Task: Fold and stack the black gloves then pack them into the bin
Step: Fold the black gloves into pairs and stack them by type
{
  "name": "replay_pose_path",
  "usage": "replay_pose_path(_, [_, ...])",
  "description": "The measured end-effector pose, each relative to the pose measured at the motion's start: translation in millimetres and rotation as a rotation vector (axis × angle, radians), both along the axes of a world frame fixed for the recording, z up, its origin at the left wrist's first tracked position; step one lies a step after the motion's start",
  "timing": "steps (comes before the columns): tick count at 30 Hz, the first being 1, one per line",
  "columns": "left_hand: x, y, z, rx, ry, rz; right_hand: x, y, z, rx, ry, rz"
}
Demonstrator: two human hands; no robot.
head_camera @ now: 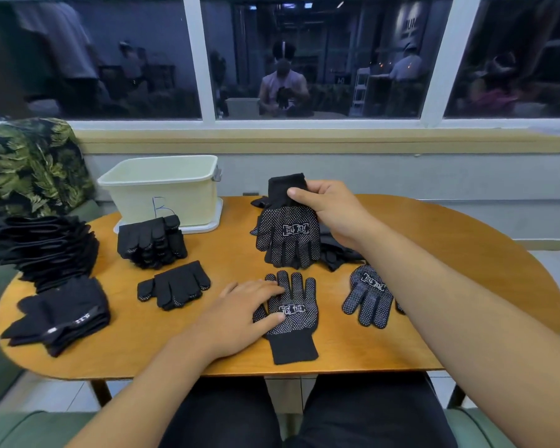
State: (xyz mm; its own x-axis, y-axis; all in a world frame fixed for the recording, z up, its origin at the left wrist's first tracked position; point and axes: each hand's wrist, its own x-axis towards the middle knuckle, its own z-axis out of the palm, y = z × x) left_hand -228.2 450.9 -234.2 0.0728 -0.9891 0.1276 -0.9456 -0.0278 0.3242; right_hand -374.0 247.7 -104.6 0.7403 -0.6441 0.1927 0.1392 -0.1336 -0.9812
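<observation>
Black dotted glove (pixel 288 234) hangs fingers-down from my right hand (pixel 330 211), which pinches it at the cuff, thumb in front, above the middle of the wooden table (pixel 450 253). My left hand (pixel 240 315) lies flat with straight fingers on a second glove (pixel 296 318), which is spread palm-up near the table's front edge with its cuff toward me.

A third glove (pixel 369 295) lies dots-up just to the right, and my right forearm covers its far side. The hanging glove hides part of a loose heap of gloves (pixel 340 250) behind it.

Toward the back left edge stands the cream bin (pixel 165 189) on a white lid (pixel 207 226). A stack of folded gloves (pixel 152 242) touches the bin's front and covers the bottom of a blue letter written on it. One folded pair (pixel 175 284) lies just in front of that stack.

At the left edge there is a tall fanned pile (pixel 49 250), and a lower stack (pixel 62 315) sits at the front left. A leaf-print cushion (pixel 29 163) rises behind them.
</observation>
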Motion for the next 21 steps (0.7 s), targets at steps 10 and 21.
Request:
replay_pose_path(10, [5, 17, -4, -0.149, 0.108, 0.137, 26, 4, -15, 0.025, -0.007, -0.029])
replay_pose_path(21, [2, 46, -14, -0.238, 0.105, 0.179, -10, 46, -77, -0.157, 0.081, -0.087])
